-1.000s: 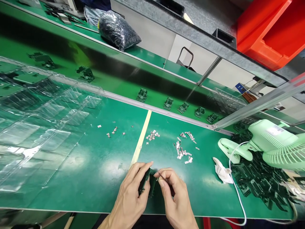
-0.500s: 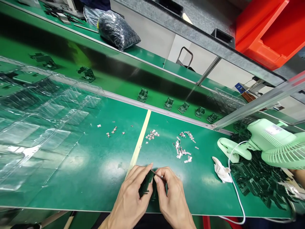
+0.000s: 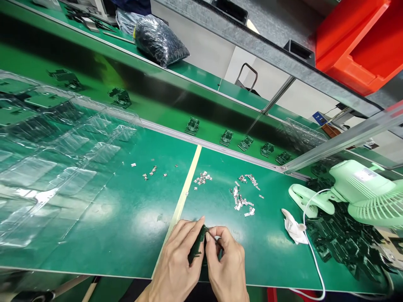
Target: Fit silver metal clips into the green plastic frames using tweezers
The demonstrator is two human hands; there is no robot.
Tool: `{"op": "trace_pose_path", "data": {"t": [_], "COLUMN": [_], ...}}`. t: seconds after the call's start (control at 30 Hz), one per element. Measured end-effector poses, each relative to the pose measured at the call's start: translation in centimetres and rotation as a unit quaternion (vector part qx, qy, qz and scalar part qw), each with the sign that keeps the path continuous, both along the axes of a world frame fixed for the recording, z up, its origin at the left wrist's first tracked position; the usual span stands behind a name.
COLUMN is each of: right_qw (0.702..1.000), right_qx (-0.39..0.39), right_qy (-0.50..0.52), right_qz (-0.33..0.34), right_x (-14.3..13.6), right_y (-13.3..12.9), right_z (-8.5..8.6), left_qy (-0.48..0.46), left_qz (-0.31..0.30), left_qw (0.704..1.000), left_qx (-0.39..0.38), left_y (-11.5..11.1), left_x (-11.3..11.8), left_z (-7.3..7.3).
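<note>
The right hand (image 3: 228, 262) has come in closer to the left hand (image 3: 179, 256) since a second ago, and the thin dark stick (image 3: 215, 238) it pinches now meets the far end of the flat dark green circuit board (image 3: 195, 247). The left hand holds that board on edge between thumb and fingers, near the close edge of the smooth green worktop (image 3: 138, 243). The two hands are side by side with only a narrow gap.

To the right is a big heap of dark green boards (image 3: 343, 243), with a crumpled white tissue (image 3: 293, 226) and a thin white cord (image 3: 315, 260) just left of it. A pale green plastic fan (image 3: 359, 184) stands over the heap's far side.

Past the hands lie little shiny silver metal bits (image 3: 241, 201) in loose piles, on both sides of a pale yellow tape strip (image 3: 185, 188). Clear plastic trays (image 3: 75, 178) fill the left. Farther off, small green boards (image 3: 226, 137) sit in a row behind a silver metal rail (image 3: 214, 147).
</note>
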State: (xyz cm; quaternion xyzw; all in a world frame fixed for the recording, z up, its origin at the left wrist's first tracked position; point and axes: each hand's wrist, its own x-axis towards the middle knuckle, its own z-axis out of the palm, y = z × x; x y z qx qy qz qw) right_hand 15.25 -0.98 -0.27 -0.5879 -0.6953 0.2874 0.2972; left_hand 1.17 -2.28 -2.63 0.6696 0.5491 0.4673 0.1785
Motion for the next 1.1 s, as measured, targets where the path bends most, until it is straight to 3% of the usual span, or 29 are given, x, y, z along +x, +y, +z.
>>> {"op": "trace_pose_path", "data": {"t": [0.3, 0.53, 0.7, 0.87, 1.0, 1.1], "right_qw": [0.985, 0.986, 0.974, 0.963, 0.948, 0.957], "right_qx": [-0.146, -0.131, -0.146, -0.168, -0.248, -0.231], "right_qy": [0.088, 0.098, 0.168, 0.203, 0.197, 0.172], "right_qz": [0.008, -0.009, -0.035, -0.052, -0.022, -0.033], "right_x": [1.0, 1.2, 2.0, 3.9, 4.4, 3.7], "right_y": [1.2, 0.8, 0.5, -3.6, -8.6, -10.8], "right_z": [1.2, 0.1, -0.2, 0.0, -2.4, -4.2], "left_qy": [0.007, 0.061, 0.188, 0.222, 0.214, 0.246], "left_qz": [-0.038, -0.102, -0.149, -0.245, -0.323, -0.343], "left_qw": [0.999, 0.993, 0.968, 0.938, 0.919, 0.905], "left_qx": [0.000, -0.027, -0.069, -0.101, -0.078, -0.060], "left_y": [-0.1, 0.0, 0.2, 1.0, 0.6, -0.1], "left_x": [-0.2, -0.8, -1.6, -3.0, -4.1, -4.3], "left_z": [0.2, 1.2, 1.7, 2.4, 2.6, 2.2]}}
